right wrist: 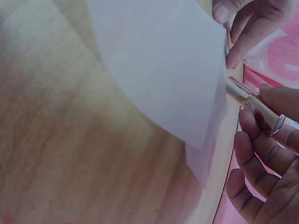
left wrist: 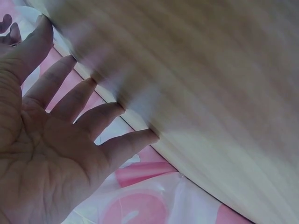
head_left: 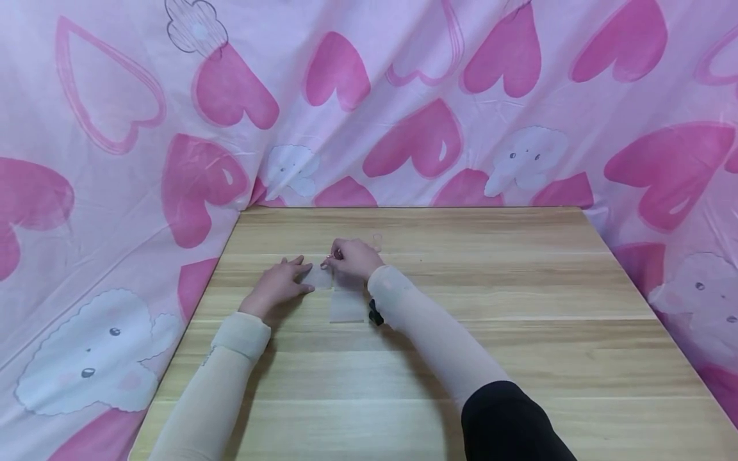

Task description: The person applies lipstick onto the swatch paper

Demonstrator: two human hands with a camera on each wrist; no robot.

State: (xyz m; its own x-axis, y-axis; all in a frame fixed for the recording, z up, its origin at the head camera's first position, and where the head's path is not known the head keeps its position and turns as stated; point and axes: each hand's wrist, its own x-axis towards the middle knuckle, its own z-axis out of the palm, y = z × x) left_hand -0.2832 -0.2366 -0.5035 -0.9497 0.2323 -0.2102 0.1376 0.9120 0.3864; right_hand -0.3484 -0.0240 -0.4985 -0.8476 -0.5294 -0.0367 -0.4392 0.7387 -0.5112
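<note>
Near the table's middle-left lies a small translucent white sheet (head_left: 319, 278), its curved edge lifted in the right wrist view. My left hand (head_left: 279, 285) rests at that sheet's left side, fingers spread and nearly straight, thumb and fingertips at its edge. From the other side my right hand (head_left: 359, 257) pinches a small rose-gold metal piece (right wrist: 239, 91), clip-like, with a hinged middle and an oval ring end, at the sheet's edge. Its exact kind I cannot tell. A second translucent sheet (head_left: 347, 307) lies closer to me, partly under my right hand.
A thin pinkish loop (head_left: 377, 239) lies behind my right hand. The wood-grain table (head_left: 519, 333) reaches back to a pink heart-patterned cloth (head_left: 412, 144), which also hangs along both sides. A black device (head_left: 375, 313) sits at my right wrist.
</note>
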